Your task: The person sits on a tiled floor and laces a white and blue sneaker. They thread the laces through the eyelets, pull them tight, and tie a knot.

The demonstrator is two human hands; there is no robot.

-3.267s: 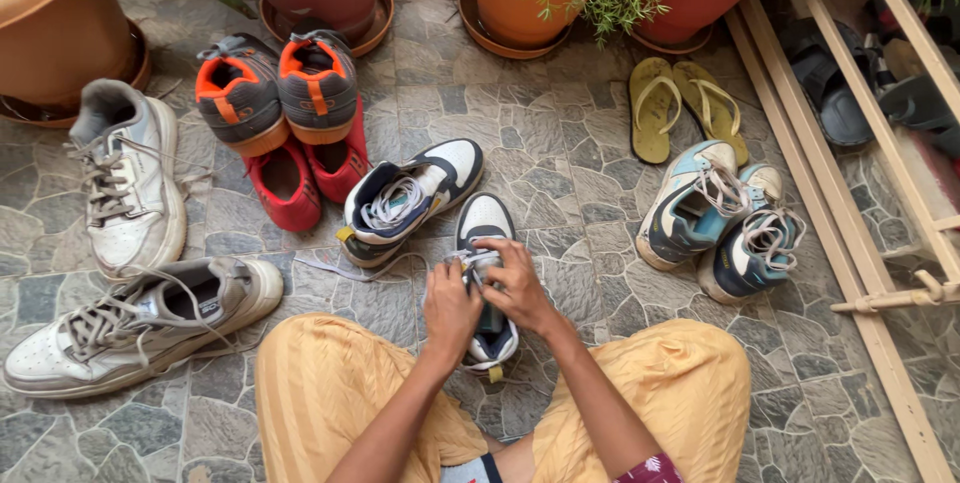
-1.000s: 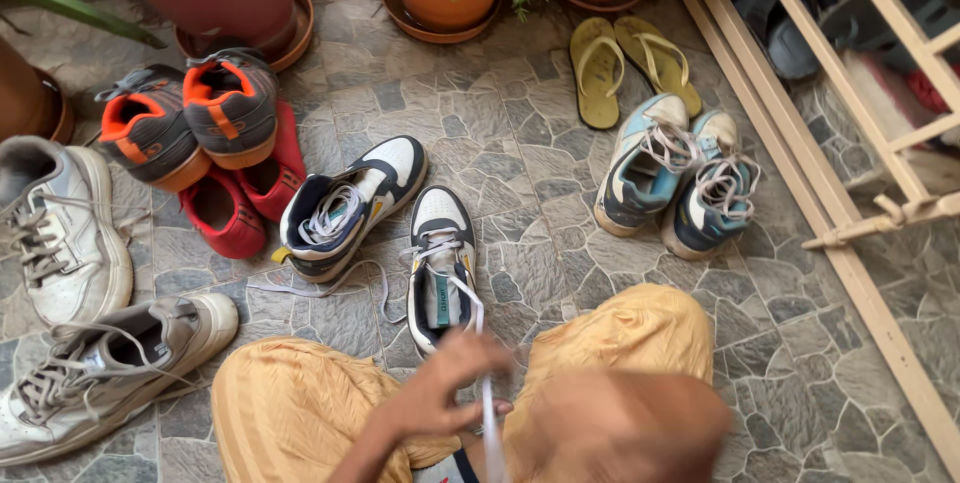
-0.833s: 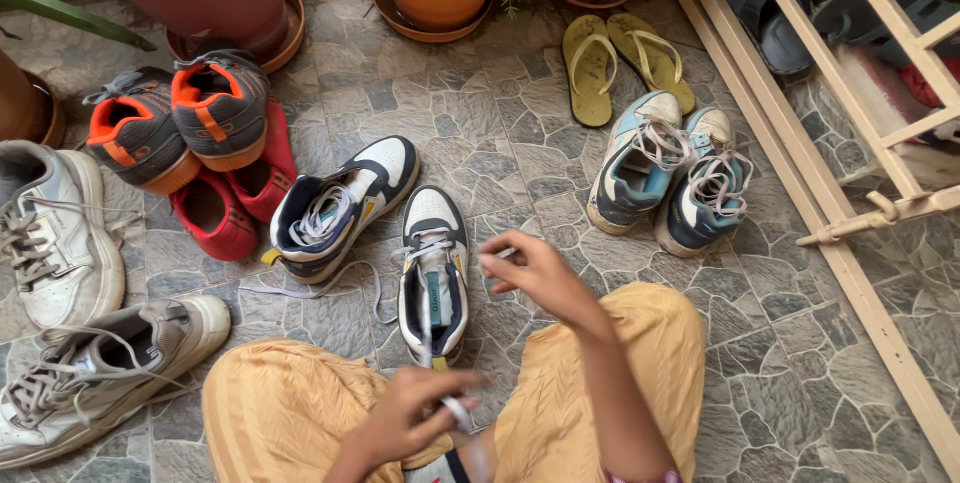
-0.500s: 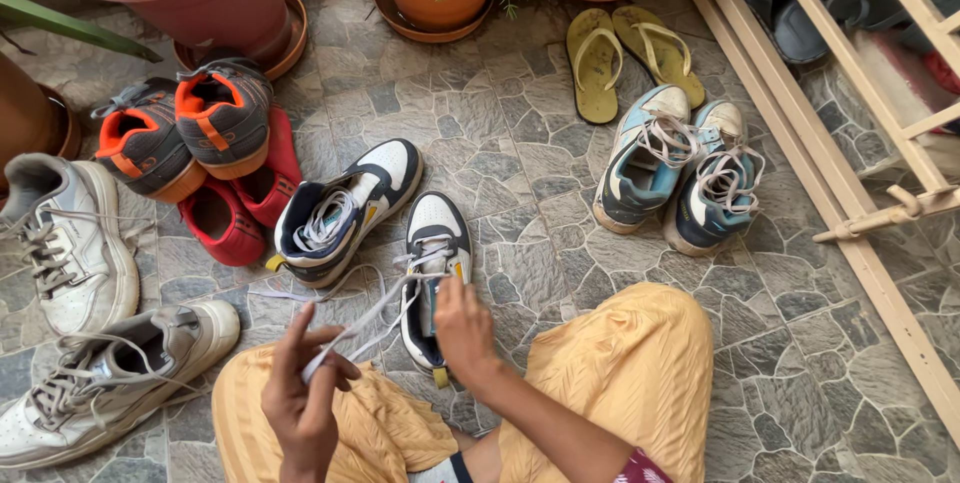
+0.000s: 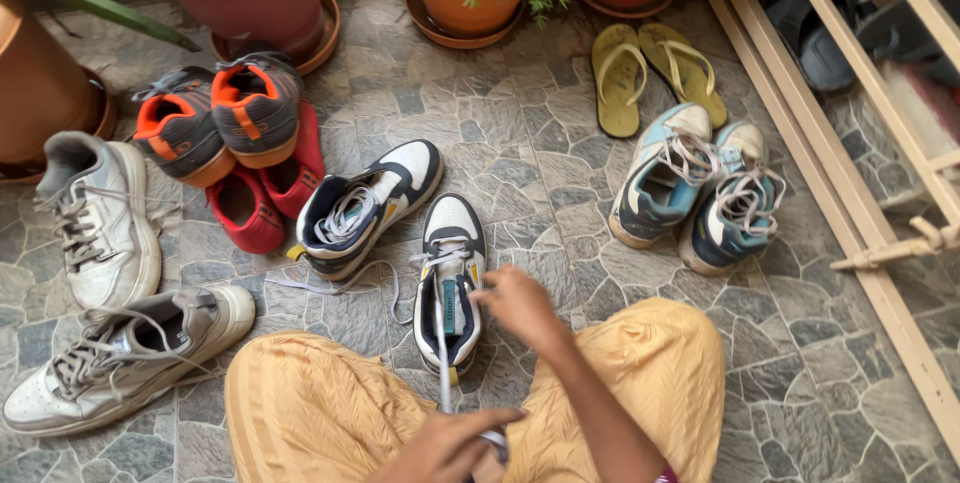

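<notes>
Sneaker (image 5: 449, 283) amid shoes, between yellow-clad knees (image 5: 640, 363)

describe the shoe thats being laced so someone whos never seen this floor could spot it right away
Start at the orange-clad knees at the bottom of the stone floor; the sneaker stands upright between them, toe pointing away. The right hand rests at its side and the left hand pulls its white lace straight back. Its matching navy-and-white twin lies tilted just left.
</notes>
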